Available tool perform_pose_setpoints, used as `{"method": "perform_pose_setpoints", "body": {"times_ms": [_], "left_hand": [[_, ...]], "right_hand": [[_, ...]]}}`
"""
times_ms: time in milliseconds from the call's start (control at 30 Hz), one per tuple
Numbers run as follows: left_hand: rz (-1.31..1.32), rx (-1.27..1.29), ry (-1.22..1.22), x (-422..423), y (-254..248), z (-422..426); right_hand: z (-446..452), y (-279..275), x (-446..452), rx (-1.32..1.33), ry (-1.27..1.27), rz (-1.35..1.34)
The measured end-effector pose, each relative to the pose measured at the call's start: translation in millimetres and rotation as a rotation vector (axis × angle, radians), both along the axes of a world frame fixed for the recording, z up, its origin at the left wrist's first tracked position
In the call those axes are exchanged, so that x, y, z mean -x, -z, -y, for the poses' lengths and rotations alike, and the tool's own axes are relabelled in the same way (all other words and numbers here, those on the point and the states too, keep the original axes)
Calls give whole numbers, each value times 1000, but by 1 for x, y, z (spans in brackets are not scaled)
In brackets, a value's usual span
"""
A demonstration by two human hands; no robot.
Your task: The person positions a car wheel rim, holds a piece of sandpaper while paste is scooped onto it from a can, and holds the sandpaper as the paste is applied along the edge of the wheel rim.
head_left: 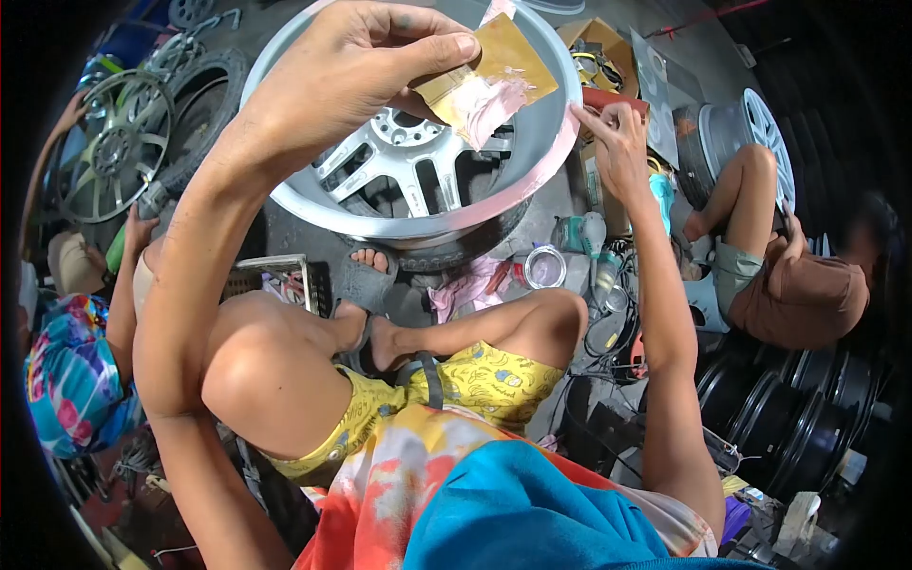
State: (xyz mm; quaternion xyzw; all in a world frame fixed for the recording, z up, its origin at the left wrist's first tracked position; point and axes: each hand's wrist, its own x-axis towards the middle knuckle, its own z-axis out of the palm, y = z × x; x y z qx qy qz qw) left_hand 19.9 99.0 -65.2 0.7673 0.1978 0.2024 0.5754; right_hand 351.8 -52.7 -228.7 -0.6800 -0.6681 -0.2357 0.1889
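My left hand (380,57) pinches a square yellowish-brown putty card (522,59) between thumb and fingers. A thick smear of pink putty (489,104) lies on the card. Below it is a large silver alloy wheel (404,157), face up, with pink putty along the near right part of its lip. At the right side of that lip, my right hand (622,142) touches the rim with its index finger stretched out. The other fingers curl inward, and I see nothing held in them. The wheel rests on a dark tyre (446,255).
An open tin (544,267), pink rags (465,290) and a power tool (581,233) lie by my feet. A crate (275,275) stands left. Co-workers sit at both sides, the right one by another wheel (765,133). Black rims (788,408) are stacked at lower right.
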Motion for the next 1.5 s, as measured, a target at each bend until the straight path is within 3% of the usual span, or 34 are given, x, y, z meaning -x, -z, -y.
{"method": "perform_pose_setpoints", "body": {"times_ms": [200, 300, 333, 367, 567, 700, 800, 1000, 1100, 1500], "left_hand": [[-108, 21, -55, 0, -30, 14], [-74, 30, -27, -8, -23, 15], [-35, 63, -9, -8, -23, 17], [-21, -88, 23, -9, -18, 12], [-164, -48, -51, 0, -26, 13], [-77, -70, -24, 6, -18, 5], [-15, -162, -7, 8, -21, 9], [-25, -111, 40, 5, -18, 5], [-7, 7, 82, -2, -17, 7], [-32, -18, 49, 2, -22, 9]], "right_hand": [[55, 12, 73, 20, -62, -246], [62, 7, 90, 52, -94, -232], [61, 7, 86, 50, -94, -231], [57, 7, 75, 52, -83, -188], [8, -2, 7, 70, -2, -27], [-18, -9, -17, 80, -20, 41], [-17, -12, -15, 99, -25, 54], [11, -9, 10, 148, -60, 4], [2, -17, 0, 116, -26, 109], [-3, -20, 2, 151, -74, 131]]}}
